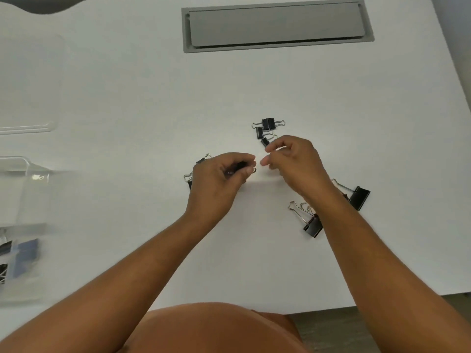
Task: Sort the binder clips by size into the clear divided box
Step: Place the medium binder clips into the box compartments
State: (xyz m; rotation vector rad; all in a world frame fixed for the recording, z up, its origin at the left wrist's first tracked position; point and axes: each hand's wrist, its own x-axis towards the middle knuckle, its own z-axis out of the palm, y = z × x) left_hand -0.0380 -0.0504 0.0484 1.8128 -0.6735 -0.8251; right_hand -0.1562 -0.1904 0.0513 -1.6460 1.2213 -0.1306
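Black binder clips lie in groups on the white table (pixel 153 103). My left hand (pixel 219 179) curls its fingers around a small black clip (pixel 240 166), partly hidden in the palm. Two more clips (pixel 188 177) peek out from behind that hand. My right hand (pixel 293 161) hovers beside it with fingers loosely curled and nothing visible in them. Several small clips (pixel 266 128) lie just beyond the right hand. Two large clips (pixel 359 197) (pixel 312 225) sit by my right forearm. The clear divided box (pixel 23 200) stands at the left edge with a few clips inside.
A grey recessed cable hatch (pixel 277 24) is set into the table at the far side. A clear lid (pixel 28 82) lies at the far left. The table's front edge (pixel 382 301) runs close to my body, with floor beyond it at the right.
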